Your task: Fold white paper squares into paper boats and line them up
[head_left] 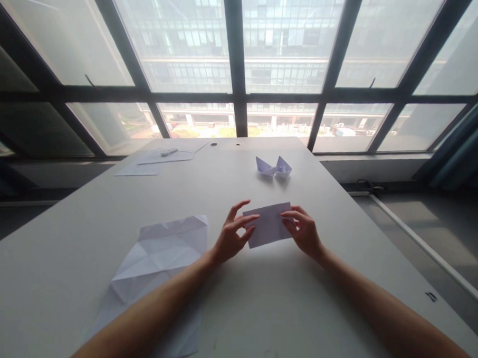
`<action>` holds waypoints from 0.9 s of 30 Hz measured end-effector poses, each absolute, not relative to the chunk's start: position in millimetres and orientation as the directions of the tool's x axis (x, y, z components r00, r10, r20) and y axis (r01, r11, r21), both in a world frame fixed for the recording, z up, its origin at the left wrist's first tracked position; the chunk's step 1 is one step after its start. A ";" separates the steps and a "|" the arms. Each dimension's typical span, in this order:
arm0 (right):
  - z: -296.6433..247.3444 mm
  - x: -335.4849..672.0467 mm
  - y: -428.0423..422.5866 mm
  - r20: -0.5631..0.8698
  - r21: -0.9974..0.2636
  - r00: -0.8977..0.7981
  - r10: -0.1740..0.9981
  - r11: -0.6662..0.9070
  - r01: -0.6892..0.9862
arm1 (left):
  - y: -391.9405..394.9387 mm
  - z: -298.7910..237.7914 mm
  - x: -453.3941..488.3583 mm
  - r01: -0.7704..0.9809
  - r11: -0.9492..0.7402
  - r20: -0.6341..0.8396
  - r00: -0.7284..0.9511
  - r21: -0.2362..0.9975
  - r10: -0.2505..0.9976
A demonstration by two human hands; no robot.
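Observation:
Between my two hands is a folded piece of paper (267, 229), a small white rectangle tilted up at its right side. My left hand (234, 232) pinches its left edge with thumb and fingers, the index finger raised off it. At the right edge, my right hand (303, 232) grips the paper between thumb and fingers. Just beyond stand two joined paper boats (274, 168) with pointed ends. A large creased sheet of paper (160, 254) lies to the left, partly covered by my left forearm.
Flat white sheets (144, 164) lie at the table's far left, with a small whitish object (169, 152) on top. Two round holes pierce the far end of the white table (264, 328). A small dark mark (431, 296) sits near the right edge. Windows rise behind.

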State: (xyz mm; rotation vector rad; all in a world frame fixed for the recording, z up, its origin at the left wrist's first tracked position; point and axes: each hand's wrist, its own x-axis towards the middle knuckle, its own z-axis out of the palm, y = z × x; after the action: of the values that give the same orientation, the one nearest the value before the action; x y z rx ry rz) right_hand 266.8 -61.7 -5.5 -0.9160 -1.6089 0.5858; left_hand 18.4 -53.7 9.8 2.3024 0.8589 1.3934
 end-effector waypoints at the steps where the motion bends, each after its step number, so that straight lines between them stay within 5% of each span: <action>1: -8.3 266.7 -60.2 0.546 -0.810 -0.046 0.837 0.541 0.229 | -53.1 9.3 18.5 0.349 -0.755 0.690 0.314 0.555 0.652; 5: -19.4 266.8 -53.1 0.444 -0.841 -0.070 0.893 0.443 0.310 | -47.7 2.8 17.2 0.491 -0.700 0.660 0.290 0.519 0.693; 8: -21.7 265.7 -53.7 0.435 -0.782 -0.140 0.889 0.450 0.431 | -45.6 -3.2 16.7 0.583 -0.694 0.538 0.455 0.422 0.710; 14: -10.7 260.3 -70.7 0.430 -0.387 -0.215 0.877 0.394 0.834 | -47.2 -7.9 17.9 0.612 -0.730 0.180 0.716 0.306 0.675; 17: -7.1 257.5 -74.9 0.338 -0.230 -0.395 0.854 0.482 0.845 | -47.3 -5.8 18.0 0.595 -0.758 0.134 0.756 0.265 0.640; 20: -7.6 254.7 -76.2 0.194 -0.241 -0.585 0.787 0.617 0.750 | -47.9 -4.1 17.7 0.573 -0.780 0.115 0.783 0.249 0.612; 27: -10.1 254.8 -77.8 0.076 -0.257 -0.466 0.881 0.469 0.845 | -48.4 -5.4 17.6 0.599 -0.764 0.111 0.765 0.239 0.635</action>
State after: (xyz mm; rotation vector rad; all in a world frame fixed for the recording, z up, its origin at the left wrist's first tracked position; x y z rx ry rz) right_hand 254.8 -77.8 -10.1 -1.4992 -2.5179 0.2712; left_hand 17.6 -48.4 -5.4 2.7701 0.9785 0.2761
